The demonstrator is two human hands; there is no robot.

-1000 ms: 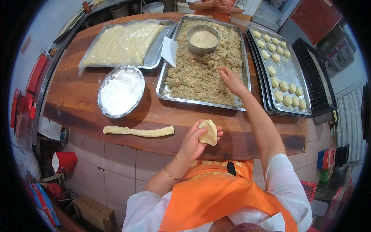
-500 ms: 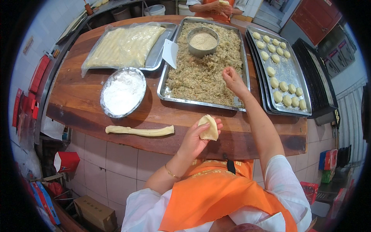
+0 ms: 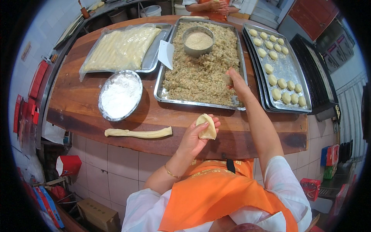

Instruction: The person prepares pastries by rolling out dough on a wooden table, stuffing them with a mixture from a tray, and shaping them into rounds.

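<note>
A flattened piece of dough (image 3: 206, 127), folded up at its sides, rests in my left hand (image 3: 192, 138), the thumb pressing on its face. This hand is above the table's near edge. My right hand (image 3: 239, 86) reaches over the right side of the crumbly filling (image 3: 193, 79), fingers curled round a small clump of it. The filling covers a large metal tray (image 3: 197, 103). A round metal tin (image 3: 198, 52) of pale crumbs sits on the filling, and a white scraper (image 3: 165, 55) leans at the tray's left rim. A dough rope (image 3: 139, 133) lies to the left of my left hand.
Left of the filling are a bowl of white flour (image 3: 120, 94) and a tray of plastic-covered dough strips (image 3: 119, 48). At right, stacked baking trays (image 3: 288, 71) carry several round dough pieces. Black trays (image 3: 315, 73) stand beyond. Across the table stands a co-worker (image 3: 214, 7), hands together.
My right hand has lowered into the filling at the tray's right side and closed on a clump. My left hand still holds the dough. The whole view has shifted slightly.
</note>
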